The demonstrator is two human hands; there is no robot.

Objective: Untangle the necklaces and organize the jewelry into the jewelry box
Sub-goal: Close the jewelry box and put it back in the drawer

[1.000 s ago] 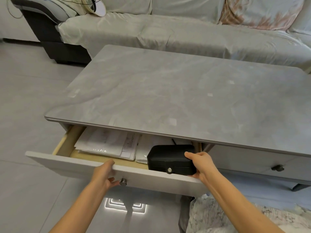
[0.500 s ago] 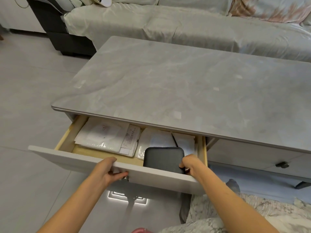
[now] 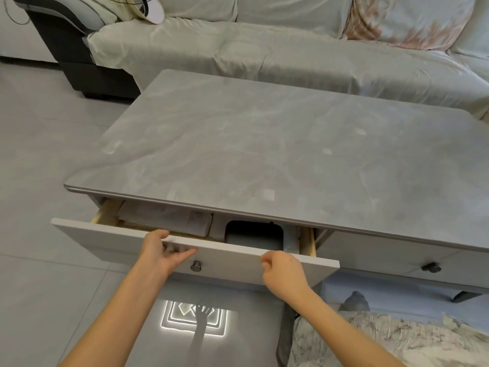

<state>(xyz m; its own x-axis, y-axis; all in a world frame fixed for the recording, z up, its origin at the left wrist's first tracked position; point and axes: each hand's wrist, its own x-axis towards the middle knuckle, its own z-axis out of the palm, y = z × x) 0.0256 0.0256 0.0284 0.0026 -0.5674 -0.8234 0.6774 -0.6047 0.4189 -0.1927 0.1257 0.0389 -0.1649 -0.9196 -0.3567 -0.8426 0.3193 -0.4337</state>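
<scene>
The left hand (image 3: 161, 250) grips the top edge of the drawer front (image 3: 232, 266), a little left of its round metal knob (image 3: 195, 266). Its fingers (image 3: 157, 235) are clamped over the edge into the drawer, and the thumb lies along the outer face. Behind the drawer front at that spot is a stack of papers (image 3: 169, 218), lying flat and partly tucked under the grey tabletop (image 3: 264, 144). There is print on the top sheet, but it is too small to read.

Right of the papers, just behind the middle of the drawer front, lies the black jewelry box (image 3: 254, 234), flat in the drawer. Its far edge is under the tabletop's lip, and the drawer front hides its near edge. Neither hand touches it. The left fingers are well off to its left. The right hand (image 3: 280, 268) sits on the near side of the drawer front, slightly right of the box, with the board between them. That hand's fingers (image 3: 266, 260) are curled in together and hold nothing. I cannot tell whether the knuckles touch the board.

Further right of the drawer front is a second drawer, pushed in, with a dark knob (image 3: 431, 267). Beyond the tabletop stands a covered sofa (image 3: 264, 49). Below the drawer front, a bright square light pattern (image 3: 195, 319) shines on the floor.
</scene>
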